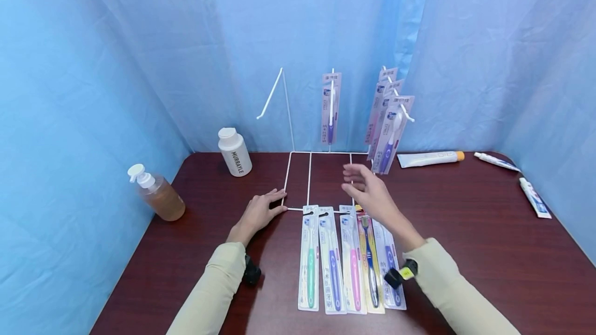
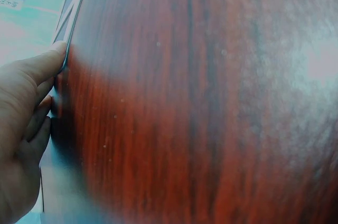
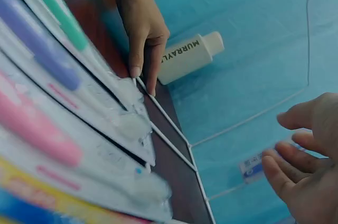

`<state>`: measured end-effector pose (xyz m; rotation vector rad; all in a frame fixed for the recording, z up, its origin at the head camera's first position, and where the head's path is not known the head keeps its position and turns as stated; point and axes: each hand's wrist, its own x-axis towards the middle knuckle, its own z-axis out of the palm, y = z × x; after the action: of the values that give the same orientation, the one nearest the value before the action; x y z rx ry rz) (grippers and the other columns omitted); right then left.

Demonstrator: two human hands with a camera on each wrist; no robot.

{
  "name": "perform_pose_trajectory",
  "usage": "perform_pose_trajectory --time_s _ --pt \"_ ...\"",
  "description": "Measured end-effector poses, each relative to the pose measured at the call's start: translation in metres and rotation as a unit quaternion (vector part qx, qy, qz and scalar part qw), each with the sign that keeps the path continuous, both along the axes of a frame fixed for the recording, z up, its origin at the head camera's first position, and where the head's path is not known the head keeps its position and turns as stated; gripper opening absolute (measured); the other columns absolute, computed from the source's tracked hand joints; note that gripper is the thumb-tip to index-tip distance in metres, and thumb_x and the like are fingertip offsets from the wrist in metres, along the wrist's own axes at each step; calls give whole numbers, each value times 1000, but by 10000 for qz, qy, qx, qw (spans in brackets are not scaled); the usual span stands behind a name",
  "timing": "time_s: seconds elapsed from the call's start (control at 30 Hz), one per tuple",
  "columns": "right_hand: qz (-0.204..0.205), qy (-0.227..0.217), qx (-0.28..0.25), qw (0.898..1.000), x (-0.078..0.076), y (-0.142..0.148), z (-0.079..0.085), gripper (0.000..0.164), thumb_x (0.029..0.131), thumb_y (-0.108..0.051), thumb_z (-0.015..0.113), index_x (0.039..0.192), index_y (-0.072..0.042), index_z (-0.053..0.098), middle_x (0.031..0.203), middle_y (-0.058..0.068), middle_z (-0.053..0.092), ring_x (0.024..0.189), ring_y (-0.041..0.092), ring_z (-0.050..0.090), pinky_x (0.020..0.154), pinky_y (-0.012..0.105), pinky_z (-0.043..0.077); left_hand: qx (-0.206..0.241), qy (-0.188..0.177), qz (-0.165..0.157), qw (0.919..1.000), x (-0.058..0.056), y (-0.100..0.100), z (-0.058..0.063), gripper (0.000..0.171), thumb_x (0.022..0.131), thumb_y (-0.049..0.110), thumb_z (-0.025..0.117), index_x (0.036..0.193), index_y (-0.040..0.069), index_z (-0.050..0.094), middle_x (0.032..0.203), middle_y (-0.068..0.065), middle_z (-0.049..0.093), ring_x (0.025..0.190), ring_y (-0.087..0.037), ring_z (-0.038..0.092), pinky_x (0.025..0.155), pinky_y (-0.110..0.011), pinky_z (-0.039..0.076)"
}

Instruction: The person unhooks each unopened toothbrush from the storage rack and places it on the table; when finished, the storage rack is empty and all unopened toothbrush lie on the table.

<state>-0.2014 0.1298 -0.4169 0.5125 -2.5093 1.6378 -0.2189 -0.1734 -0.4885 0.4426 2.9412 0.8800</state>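
My left hand (image 1: 258,214) rests at the front left corner of a white wire rack (image 1: 309,180), fingertips touching its base. Over the rack's right front, my right hand (image 1: 370,193) hovers with fingers loosely bent and nothing between them. One packaged toothbrush (image 1: 331,110) hangs on the middle prong. Several more toothbrush packs (image 1: 388,136) hang on the right prong; the left prong (image 1: 270,94) is bare. Before the rack lies a row of packs: a green toothbrush (image 1: 310,273), a purple toothbrush (image 1: 334,273), a pink toothbrush (image 1: 355,278), a dark blue toothbrush (image 1: 371,268) and another purple one.
A white bottle (image 1: 235,153) and an amber pump bottle (image 1: 160,198) stand on the left. Toothpaste tubes lie at the right: a large tube (image 1: 428,159), a slim tube (image 1: 495,161) and a small tube (image 1: 534,198). Blue curtains (image 1: 242,30) surround the dark wooden table (image 1: 465,242).
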Motion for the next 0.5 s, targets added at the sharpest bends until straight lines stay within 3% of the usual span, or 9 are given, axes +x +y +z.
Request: perform_pose_trajectory --time_s 0.27,0.5 --pt "-538 171 -444 9974 -57 -28 15 55 93 -12 62 141 0 38 135 21 49 125 34 50 105 43 43 -77 59 -38 9999 -1 -1 -2 50 89 32 67 136 17 57 142 0 51 137 -20 42 109 -47 37" --pt "-1170 -67 -382 9924 -99 -39 26 61 98 -23 54 149 -5 26 149 18 37 139 30 37 113 38 34 -58 66 0 10000 -1 1 -2 50 89 33 67 136 19 57 142 1 52 137 -18 42 110 -46 36"
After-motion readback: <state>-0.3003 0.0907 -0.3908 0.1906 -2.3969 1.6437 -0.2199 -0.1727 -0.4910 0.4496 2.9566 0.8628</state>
